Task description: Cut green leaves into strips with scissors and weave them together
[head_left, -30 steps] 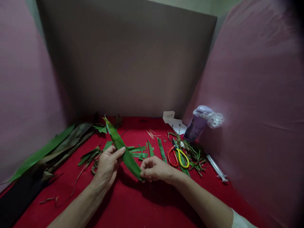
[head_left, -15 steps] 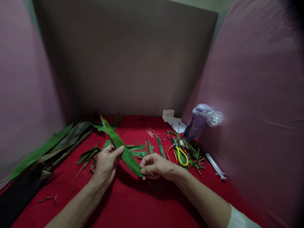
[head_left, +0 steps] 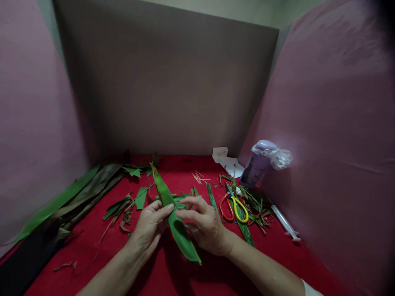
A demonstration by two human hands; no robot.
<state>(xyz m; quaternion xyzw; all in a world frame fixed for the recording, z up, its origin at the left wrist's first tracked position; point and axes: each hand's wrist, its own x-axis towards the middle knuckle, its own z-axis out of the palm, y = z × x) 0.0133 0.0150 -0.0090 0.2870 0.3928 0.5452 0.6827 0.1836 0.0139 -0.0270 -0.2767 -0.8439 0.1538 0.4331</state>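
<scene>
A long green leaf point(head_left: 180, 232) with a yellowish pointed tip slants across the middle of the head view. My left hand point(head_left: 151, 226) pinches it near its middle, thumb on top. Beside the leaf's right edge is my right hand point(head_left: 205, 224), its fingers spread and bent over the leaf; whether a fingertip touches it I cannot tell. Behind my hands lie cut green leaf pieces point(head_left: 141, 198), partly covered by them. Scissors point(head_left: 233, 207) with one red and one yellow handle rest to the right of my right hand.
Long leaves point(head_left: 61, 201) lie along the left wall. On the right are dry scraps point(head_left: 257, 211), a plastic syringe point(head_left: 285, 224) and a purple tumbler point(head_left: 254, 168) wrapped in plastic. Toothpicks point(head_left: 198, 177) and white papers point(head_left: 230, 164) lie farther back. Panels stand on three sides of the red cloth point(head_left: 123, 255).
My right hand has let go of the leaf's lower end and moved up beside its middle, fingers opening. The leaf has swung steeper and shifted right, still in my left hand.
</scene>
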